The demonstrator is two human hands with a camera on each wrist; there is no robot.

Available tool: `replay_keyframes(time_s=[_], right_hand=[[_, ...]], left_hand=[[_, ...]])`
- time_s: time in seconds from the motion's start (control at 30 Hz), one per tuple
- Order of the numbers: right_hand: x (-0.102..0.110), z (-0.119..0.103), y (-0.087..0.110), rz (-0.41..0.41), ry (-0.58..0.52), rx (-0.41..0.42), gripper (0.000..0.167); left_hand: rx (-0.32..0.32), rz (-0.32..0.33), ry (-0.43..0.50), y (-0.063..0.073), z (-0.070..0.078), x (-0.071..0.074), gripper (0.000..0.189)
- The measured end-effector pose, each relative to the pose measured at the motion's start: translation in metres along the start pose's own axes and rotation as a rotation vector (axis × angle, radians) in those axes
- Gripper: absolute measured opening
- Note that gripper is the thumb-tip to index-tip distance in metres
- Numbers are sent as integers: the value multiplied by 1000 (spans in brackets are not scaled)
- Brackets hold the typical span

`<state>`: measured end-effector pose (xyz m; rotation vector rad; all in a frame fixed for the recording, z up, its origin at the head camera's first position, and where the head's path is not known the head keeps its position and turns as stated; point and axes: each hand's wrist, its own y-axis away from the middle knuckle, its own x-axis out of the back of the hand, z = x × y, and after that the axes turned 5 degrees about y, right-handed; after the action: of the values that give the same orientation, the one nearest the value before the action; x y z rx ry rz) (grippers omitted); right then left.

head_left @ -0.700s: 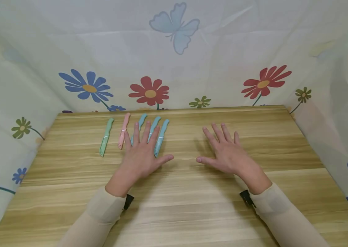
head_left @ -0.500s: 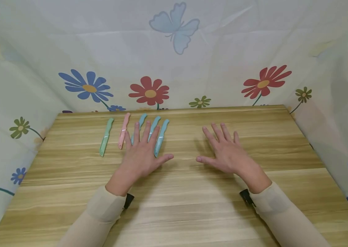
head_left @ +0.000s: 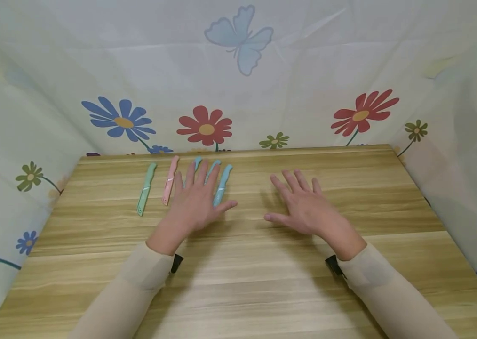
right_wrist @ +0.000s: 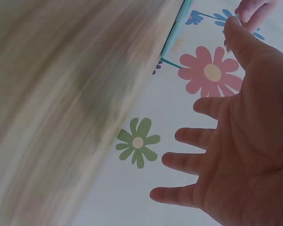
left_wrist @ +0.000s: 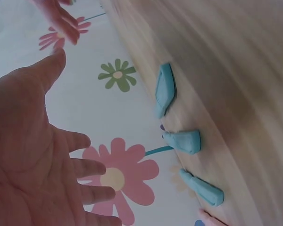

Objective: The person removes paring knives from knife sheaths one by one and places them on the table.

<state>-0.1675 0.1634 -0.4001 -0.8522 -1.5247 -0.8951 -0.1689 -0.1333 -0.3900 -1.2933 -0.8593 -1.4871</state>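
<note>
Several small sheathed knives lie in a row on the wooden table (head_left: 238,282), toward its far left. From left to right come a green knife (head_left: 147,189), a pink knife (head_left: 170,181) and three blue knives (head_left: 223,182). My left hand (head_left: 194,202) hovers palm down with spread fingers, partly hiding the blue knives; it holds nothing. The left wrist view shows a gap between that palm and the blue knives (left_wrist: 182,141). To the right, my right hand (head_left: 308,212) is also held above the wood, fingers spread, holding nothing.
A white curtain (head_left: 298,84) printed with flowers and a butterfly hangs behind the table and along both sides. The table's far edge runs just beyond the knife handles. Each wrist wears a dark camera mount (head_left: 176,263).
My left hand has shifted slightly forward, covering more of the blue knives. The right hand has drifted a little to the left. The knives lie where they were.
</note>
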Motion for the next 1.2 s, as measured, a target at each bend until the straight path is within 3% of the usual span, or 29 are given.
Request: replay_keyframes(time_s=[0.27, 0.5, 0.7, 1.2], right_hand=[[4, -7, -11, 45, 22, 11, 98], [5, -16, -19, 27, 32, -8, 94], [3, -24, -26, 37, 63, -6, 86], [-4, -40, -38, 35, 74, 15, 75]], left_hand=[[-6, -34, -28, -16, -3, 3, 102], [-36, -29, -72, -34, -5, 3, 92], [-29, -79, -88, -50, -8, 1, 78], [-17, -143, -44, -89, -6, -5, 49]])
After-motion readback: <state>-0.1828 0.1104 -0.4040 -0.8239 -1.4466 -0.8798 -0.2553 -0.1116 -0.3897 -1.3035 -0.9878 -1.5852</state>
